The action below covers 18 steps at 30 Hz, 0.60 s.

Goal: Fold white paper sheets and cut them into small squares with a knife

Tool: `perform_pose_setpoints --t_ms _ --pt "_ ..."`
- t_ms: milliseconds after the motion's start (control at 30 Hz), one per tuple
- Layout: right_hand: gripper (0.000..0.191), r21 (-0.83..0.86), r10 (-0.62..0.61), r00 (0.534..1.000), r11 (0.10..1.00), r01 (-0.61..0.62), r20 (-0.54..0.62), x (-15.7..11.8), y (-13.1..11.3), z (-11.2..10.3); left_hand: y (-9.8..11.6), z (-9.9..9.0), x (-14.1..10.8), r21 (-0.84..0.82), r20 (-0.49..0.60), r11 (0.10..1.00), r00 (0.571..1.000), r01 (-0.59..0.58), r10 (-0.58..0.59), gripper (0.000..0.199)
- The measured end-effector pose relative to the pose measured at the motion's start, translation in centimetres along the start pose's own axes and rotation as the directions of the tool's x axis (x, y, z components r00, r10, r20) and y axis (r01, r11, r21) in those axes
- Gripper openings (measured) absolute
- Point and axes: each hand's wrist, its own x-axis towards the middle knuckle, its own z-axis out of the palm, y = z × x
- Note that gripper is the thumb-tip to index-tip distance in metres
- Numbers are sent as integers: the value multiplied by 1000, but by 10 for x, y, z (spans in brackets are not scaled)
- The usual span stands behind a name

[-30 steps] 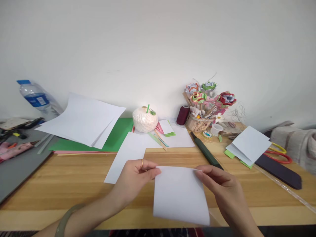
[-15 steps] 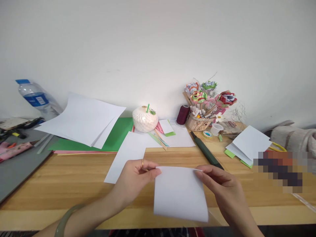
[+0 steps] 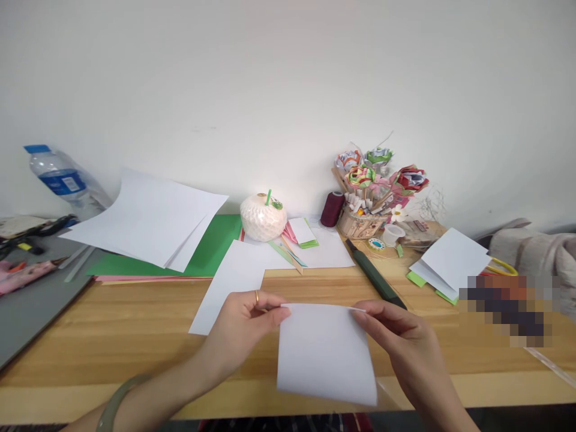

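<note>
A white sheet of paper (image 3: 326, 354) hangs between my two hands over the front of the wooden table (image 3: 148, 318). My left hand (image 3: 252, 321) pinches its upper left corner between thumb and fingers. At the upper right corner, my right hand (image 3: 396, 327) grips the same sheet with its thumb in front. The lower edge of the paper curves freely near the table's front edge. Behind my left hand lies a white paper strip (image 3: 231, 276). A dark green tool (image 3: 375, 273) rests beyond my right hand.
Large white sheets (image 3: 144, 222) lie over green paper (image 3: 220, 240) at the left, near a water bottle (image 3: 58, 177). A white round ornament (image 3: 263, 219), a maroon thread spool (image 3: 333, 210) and a basket (image 3: 362, 225) of paper flowers stand at the back. Folded papers (image 3: 456, 258) lie right.
The whole view has shifted very slightly. Both hands still hold the sheet, in nearly the same pose.
</note>
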Motion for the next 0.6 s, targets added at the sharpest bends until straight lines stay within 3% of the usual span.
perform_pose_setpoints --t_ms 167,300,433,600 --pt "29 -111 -24 998 993 31 64 4 -1 0 -1 -2 2 124 48 990 997 -68 62 15" --pt "29 -369 -62 955 913 172 292 21 6 4 -9 -2 7 390 165 904 979 -174 117 11" --pt "16 -466 -94 896 828 312 433 44 16 14 -19 3 12 704 234 670 968 -235 93 13" --pt "16 -580 -155 834 652 488 529 61 18 31 -28 9 16 857 339 344 923 -383 184 18"
